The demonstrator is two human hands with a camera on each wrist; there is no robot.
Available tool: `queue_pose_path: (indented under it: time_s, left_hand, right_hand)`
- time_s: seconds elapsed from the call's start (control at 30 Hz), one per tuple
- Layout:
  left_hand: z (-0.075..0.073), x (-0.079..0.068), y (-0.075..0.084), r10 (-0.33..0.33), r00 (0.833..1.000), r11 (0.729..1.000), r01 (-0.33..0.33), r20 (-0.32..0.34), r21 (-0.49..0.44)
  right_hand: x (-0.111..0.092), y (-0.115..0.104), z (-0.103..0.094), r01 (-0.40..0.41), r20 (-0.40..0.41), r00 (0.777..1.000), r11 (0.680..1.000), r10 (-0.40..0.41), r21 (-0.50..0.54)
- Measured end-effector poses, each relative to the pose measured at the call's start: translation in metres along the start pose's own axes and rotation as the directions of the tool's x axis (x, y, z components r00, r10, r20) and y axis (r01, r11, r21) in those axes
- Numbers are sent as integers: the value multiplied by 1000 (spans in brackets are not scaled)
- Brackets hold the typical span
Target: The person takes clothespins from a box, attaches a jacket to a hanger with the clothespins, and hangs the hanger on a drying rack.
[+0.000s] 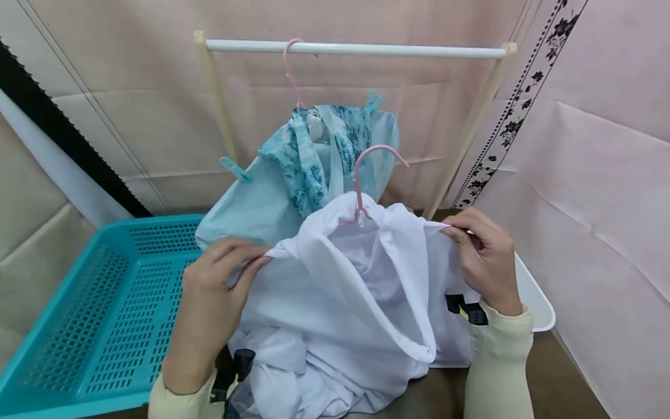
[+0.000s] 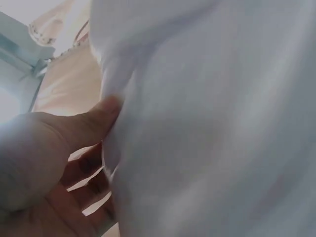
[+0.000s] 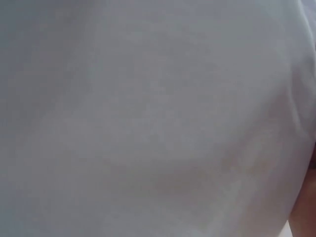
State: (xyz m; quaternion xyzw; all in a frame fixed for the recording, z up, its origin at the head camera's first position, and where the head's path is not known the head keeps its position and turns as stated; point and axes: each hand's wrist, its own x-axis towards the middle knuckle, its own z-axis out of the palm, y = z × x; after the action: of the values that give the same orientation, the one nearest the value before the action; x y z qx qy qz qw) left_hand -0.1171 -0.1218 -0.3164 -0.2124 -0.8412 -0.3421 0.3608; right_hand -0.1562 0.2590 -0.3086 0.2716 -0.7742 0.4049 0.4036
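Note:
A white shirt (image 1: 314, 308) with a long collar band hangs bunched in front of me, its lower part in folds on the table. The hook of a pink hanger (image 1: 358, 174) rises from its neck, while the hanger's arms are mostly hidden inside. At the shirt's left shoulder, my left hand (image 1: 209, 302) pinches the cloth between thumb and fingers. My right hand (image 1: 484, 256) pinches the opposite shoulder. In the left wrist view, the thumb of the left hand (image 2: 44, 158) presses on the fabric. Cloth (image 3: 158, 118) fills most of the right wrist view.
Behind, a light blue patterned garment (image 1: 272, 198) hangs by a pink hanger (image 1: 289, 70) from a rack's white rod (image 1: 408, 50). Blue clothespins (image 1: 237, 169) grip it. A turquoise basket (image 1: 47, 314) stands at left; a white container (image 1: 536, 302) shows partly behind my right arm.

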Motion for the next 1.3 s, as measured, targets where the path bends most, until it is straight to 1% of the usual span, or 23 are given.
queue_pose_path:
  time_s: [0.1, 0.2, 0.3, 0.37, 0.47, 0.63, 0.73, 0.8, 0.93, 0.97, 1.03, 1.07, 1.13, 1.2, 1.3]
  left_hand:
    - [-3, 2, -9, -20, 1000, 1000, 19, 23, 18]
    - [-1, 3, -18, -34, 998, 999, 33, 59, 18]
    - [4, 2, -25, -14, 998, 1000, 14, 68, -4]
    - [8, 1, -28, 4, 998, 1000, -3, 56, -20]
    - [10, 2, -30, 19, 1000, 1000, -19, 22, -20]
    - [7, 4, -31, 19, 1000, 999, -19, -24, -26]
    - [7, 4, -31, 29, 999, 998, -30, -23, -51]
    - [6, 4, -31, 29, 1000, 997, -30, -10, -71]
    - [0, 2, -35, 19, 999, 997, -16, 30, -75]
    - [-2, 1, -36, 13, 999, 998, -10, 42, -70]
    - [-5, -1, -39, 2, 998, 998, 2, 66, -62]
    - [-5, -2, -41, -6, 997, 997, 12, 77, -74]
    - [-4, -3, -45, -13, 995, 994, 23, 96, -108]
    - [0, -3, -48, -5, 994, 990, 20, 109, -138]
    - [4, -3, -51, 24, 996, 988, -10, 92, -153]
  right_hand:
    - [1, 4, 3, -18, 11, 1000, 1000, 18, -8]
    - [0, 6, 2, -41, 20, 999, 999, 42, -12]
    - [-1, 8, 0, -77, 38, 996, 997, 78, -26]
    - [-3, 9, -2, -98, 60, 993, 995, 100, -34]
    - [-4, 11, -8, -118, 96, 988, 990, 125, -75]
    - [-8, 18, -25, -127, 116, 983, 981, 144, -148]
    - [-11, 21, -31, -122, 131, 981, 980, 144, -160]
    - [-11, 24, -32, -125, 117, 983, 981, 143, -149]
    - [-11, 26, -29, -145, 30, 988, 979, 151, -141]
    - [-11, 26, -29, -138, 8, 990, 980, 141, -143]
    - [-13, 27, -31, -145, -24, 989, 978, 143, -150]
    - [-14, 27, -32, -151, -36, 988, 977, 147, -151]
    - [-15, 27, -34, -171, -49, 985, 974, 166, -151]
    - [-16, 28, -34, -195, -48, 981, 971, 190, -140]
    - [-14, 30, -34, -214, -25, 977, 969, 213, -120]
